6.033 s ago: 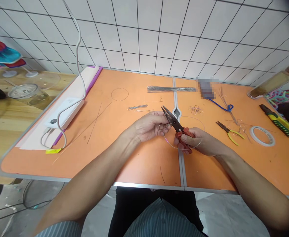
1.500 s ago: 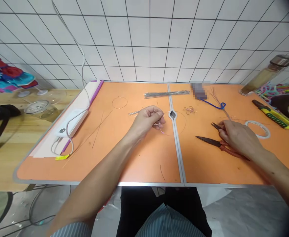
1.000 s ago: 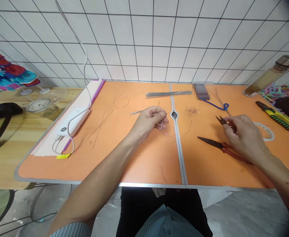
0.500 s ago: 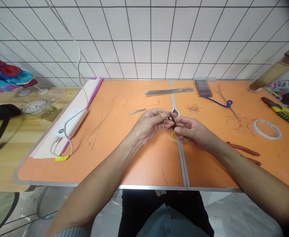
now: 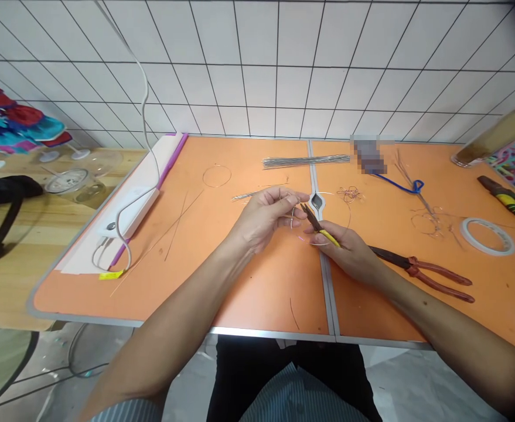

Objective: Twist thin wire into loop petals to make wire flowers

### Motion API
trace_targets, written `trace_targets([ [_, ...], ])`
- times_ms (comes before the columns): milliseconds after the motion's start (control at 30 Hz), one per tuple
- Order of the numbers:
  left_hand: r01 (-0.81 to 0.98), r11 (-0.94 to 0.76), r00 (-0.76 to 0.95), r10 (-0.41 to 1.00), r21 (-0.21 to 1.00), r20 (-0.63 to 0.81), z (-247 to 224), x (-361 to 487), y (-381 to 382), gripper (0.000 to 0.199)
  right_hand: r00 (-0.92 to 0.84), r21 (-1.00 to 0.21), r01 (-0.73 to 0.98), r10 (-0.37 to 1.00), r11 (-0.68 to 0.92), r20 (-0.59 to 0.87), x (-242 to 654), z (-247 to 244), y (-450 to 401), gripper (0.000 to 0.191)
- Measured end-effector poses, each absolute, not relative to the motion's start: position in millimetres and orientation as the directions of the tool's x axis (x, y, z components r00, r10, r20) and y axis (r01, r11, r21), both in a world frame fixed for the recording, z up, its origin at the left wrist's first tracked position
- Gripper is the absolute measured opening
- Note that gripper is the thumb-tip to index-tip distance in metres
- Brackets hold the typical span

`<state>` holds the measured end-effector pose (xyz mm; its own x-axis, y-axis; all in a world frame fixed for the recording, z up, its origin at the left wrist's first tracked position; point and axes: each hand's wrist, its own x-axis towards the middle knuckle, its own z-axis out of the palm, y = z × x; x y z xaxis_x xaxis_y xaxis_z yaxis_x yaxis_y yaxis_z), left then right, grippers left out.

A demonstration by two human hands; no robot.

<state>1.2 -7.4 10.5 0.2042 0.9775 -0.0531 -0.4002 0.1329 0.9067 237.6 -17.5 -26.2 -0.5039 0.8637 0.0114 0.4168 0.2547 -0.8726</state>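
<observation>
Judging by how the wire lies, the work seems part-way along: a second, finished-looking wire ring [image 5: 217, 176] is laid near the far edge of the orange bench [image 5: 257, 293], while a bundle of straight steel wires [image 5: 305, 162] lies unused at that edge, and a short bunch of wire pieces [image 5: 245, 194] is left just behind the left hand [image 5: 266, 218]. That hand is half closed, with a thin wire loop [image 5: 350, 220] apparently pinched between thumb and fingers, though the grip is partly hidden. The loop is held up near the middle of the bench, just beside the metal seam [image 5: 326, 275]. The right hand [image 5: 344, 251] is closed on yellow-handled needle-nose pliers [image 5: 328, 237], whose dark tips are brought close to the wire; whether they bite on it cannot be told. Red-handled pliers [image 5: 428, 274] are laid near the right edge, beside a ring of tape [image 5: 488, 236], and loose copper wire [image 5: 350, 194] is scattered towards the far edge. A white power bank [image 5: 129, 212] with its cable is placed at the left edge, a glass bottle [image 5: 498, 132] stands in the far right corner, and a white tiled wall [image 5: 257, 76] rises behind the bench.
</observation>
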Motion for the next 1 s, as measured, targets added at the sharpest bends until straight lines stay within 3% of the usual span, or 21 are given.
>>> trace_targets([
  [100,-0.332,0.054,0.189,0.982,0.942,0.010,16,-3,-8,0.025,-0.522,-0.860,0.429,0.853,0.276,0.014,245,-23,-13,0.049],
  [300,-0.299,0.040,0.285,0.957,0.953,0.049,17,-8,-8,0.029,-0.604,-0.962,0.245,0.795,0.120,-0.055,256,-24,-7,0.049],
  [567,-0.265,0.047,0.369,0.928,0.963,0.056,13,-9,-9,0.031,-0.606,-0.890,0.343,0.795,0.299,0.033,259,-7,-7,0.053],
  [1000,-0.210,0.067,0.396,0.918,0.975,0.023,15,-9,-9,0.028,-0.609,-0.860,0.368,0.791,0.352,0.063,261,-6,-7,0.055],
])
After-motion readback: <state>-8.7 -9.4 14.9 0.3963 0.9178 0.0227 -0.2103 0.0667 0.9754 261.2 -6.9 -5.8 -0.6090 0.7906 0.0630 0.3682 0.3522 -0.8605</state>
